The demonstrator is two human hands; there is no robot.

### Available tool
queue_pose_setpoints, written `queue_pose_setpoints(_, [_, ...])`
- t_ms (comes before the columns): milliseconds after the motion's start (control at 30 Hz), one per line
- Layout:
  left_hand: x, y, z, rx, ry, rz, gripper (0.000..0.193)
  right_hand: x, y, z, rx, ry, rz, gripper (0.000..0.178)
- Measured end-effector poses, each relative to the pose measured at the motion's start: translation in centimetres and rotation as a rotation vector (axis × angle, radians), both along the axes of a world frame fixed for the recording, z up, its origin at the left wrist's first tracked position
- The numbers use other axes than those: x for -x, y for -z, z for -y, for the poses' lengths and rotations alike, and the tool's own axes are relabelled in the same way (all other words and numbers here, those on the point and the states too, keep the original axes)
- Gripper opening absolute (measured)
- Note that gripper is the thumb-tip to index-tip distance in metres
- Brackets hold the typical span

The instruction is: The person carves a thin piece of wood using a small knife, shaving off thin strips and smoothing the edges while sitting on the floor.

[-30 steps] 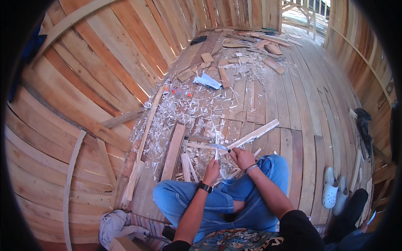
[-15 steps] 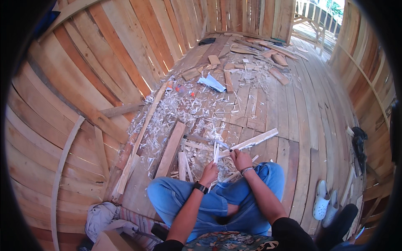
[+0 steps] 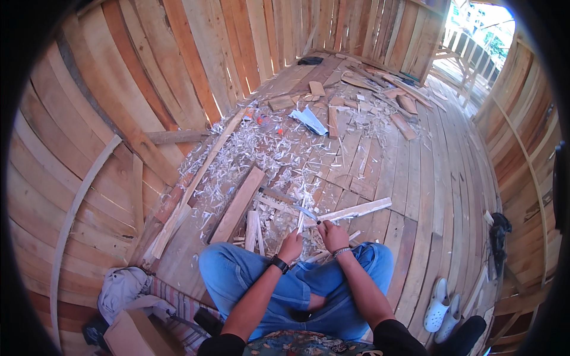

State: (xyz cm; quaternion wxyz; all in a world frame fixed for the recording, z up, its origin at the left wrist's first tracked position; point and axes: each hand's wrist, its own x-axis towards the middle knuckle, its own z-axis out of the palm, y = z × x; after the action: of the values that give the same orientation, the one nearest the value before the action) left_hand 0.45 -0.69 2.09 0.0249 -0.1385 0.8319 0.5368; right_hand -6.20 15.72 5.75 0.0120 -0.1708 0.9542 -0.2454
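Note:
My left hand [image 3: 291,245] is closed round the lower part of a thin pale wooden stick [image 3: 301,223], which points up and away from me. Close by on its right, my right hand [image 3: 334,237] grips a knife [image 3: 307,213] by its dark handle. The bright blade slants to the far left and crosses the upper part of the stick; whether it touches the wood I cannot tell. Both hands are above the floor, just beyond my crossed legs [image 3: 255,283] in blue jeans.
Pale shavings [image 3: 237,145] litter the floor. Around my hands lie a thick plank [image 3: 237,204], a long pale strip [image 3: 359,209] and short sticks [image 3: 252,228]. Farther off are wood offcuts [image 3: 404,126] and a blue-white sheet [image 3: 310,121]. Clogs [image 3: 437,305] stand right; a cardboard box [image 3: 133,335] sits near left.
The view has turned slightly, so the floor and clogs appear shifted. The right hand with the knife sits a little nearer my body; both hands keep their holds.

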Motion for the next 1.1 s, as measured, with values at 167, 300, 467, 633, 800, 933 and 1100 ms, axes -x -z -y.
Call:
queue_pose_setpoints(167, [-0.2,0.4,0.2,0.004,0.015,-0.02,0.031,0.4,0.2,-0.1,-0.034,0.02,0.021,0.035])
queue_pose_setpoints(300, [-0.5,0.0,-0.1,0.084,-0.01,-0.055,0.03,-0.5,1.0,0.2,-0.037,-0.067,-0.043,0.035])
queue_pose_setpoints(467, [-0.3,0.6,-0.3,0.119,0.016,-0.074,0.032,1.4,0.9,0.2,-0.035,0.071,0.036,0.036])
queue_pose_setpoints(633, [-0.6,0.4,-0.1,0.136,-0.012,-0.074,0.03,-0.3,0.8,-0.4,0.052,-0.046,-0.044,0.032])
queue_pose_setpoints(800, [0.0,2.3,0.4,0.157,-0.005,-0.077,0.03,-1.2,1.1,-0.4,-0.029,-0.1,0.039,0.036])
queue_pose_setpoints(933, [-0.6,0.8,-0.1,0.173,0.008,-0.105,0.027,1.1,1.9,-0.3,-0.02,0.018,0.059,0.037])
queue_pose_setpoints(1100, [-0.6,0.4,0.2,0.294,0.011,-0.074,0.029,0.0,1.8,-0.9,-0.009,-0.118,0.04,0.037])
